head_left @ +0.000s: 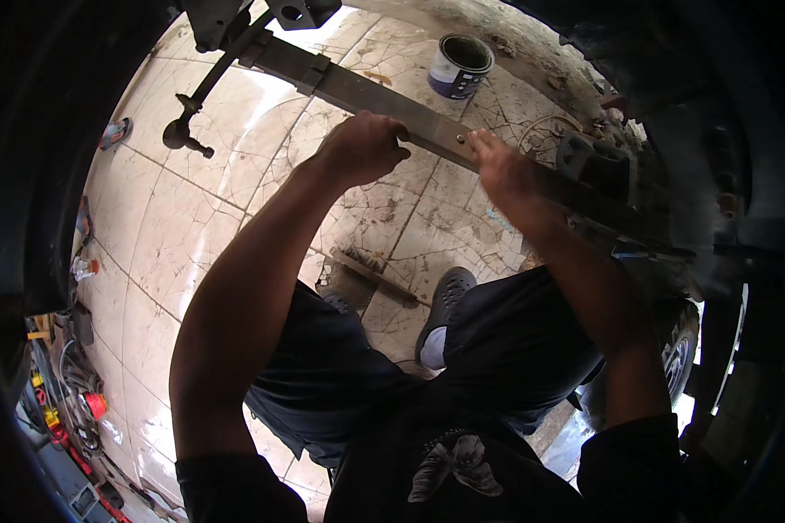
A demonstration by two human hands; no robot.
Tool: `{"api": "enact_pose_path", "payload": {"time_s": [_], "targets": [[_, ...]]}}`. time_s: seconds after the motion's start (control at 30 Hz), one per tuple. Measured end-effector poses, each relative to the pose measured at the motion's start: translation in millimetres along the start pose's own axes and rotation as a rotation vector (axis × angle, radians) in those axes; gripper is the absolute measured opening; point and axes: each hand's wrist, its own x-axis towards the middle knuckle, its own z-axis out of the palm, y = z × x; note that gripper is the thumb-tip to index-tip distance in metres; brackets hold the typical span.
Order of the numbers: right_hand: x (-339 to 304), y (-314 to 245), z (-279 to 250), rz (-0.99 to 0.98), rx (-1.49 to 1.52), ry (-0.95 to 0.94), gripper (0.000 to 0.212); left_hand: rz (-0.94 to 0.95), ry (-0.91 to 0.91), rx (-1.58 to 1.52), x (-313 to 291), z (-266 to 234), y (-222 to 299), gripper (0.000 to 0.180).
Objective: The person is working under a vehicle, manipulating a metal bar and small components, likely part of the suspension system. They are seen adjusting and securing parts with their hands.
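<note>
A dark metal bar [433, 132] ran slantwise above the tiled floor [161, 218]; at it, the left hand [364, 148] curled its fingers, thumb and forefinger parted, while the right hand [508, 177] held its fingers nearly straight beside a bolt head [461, 138] (whether either gripped could not be told); a can [449, 78] stood beyond

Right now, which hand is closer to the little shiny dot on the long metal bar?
Right. The right hand has its fingertips just to the right of the shiny dot; the left hand is farther away, left of it, by the same metal bar.
</note>
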Motion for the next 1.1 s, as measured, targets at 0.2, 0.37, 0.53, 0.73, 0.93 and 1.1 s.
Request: {"api": "enact_pose_path", "payload": {"time_s": [0.2, 0.37, 0.53, 0.73, 0.93, 1.1], "targets": [[-31.3, -46.5, -14.8, -0.109, -0.196, -0.133, 0.087, 0.104, 0.026, -0.022, -3.6, 0.7, 15.7, 0.019], [-22.1, -50.4, -13.4, -0.020, -0.243, -0.066, 0.112, 0.079, -0.022, -0.076, 8.7, 10.6, 12.7, 0.021], [-45.8, -51.2, -17.9, -0.139, -0.288, -0.163, 0.122, 0.107, 0.013, -0.068, 7.1, 18.9, -3.5, 0.024], [-27.8, -58.9, -6.8, -0.040, -0.245, -0.103, 0.124, 0.037, -0.092, 0.078, 21.3, 5.6, -0.1, 0.029], [-41.1, -61.7, -13.0, -0.120, -0.316, -0.179, 0.127, 0.083, -0.089, 0.062, 18.7, 11.9, 0.7, 0.029], [-22.7, -62.1, -3.2, 0.008, -0.285, -0.085, 0.127, 0.046, -0.106, 0.108, 21.8, 13.8, 14.4, 0.028]]}}
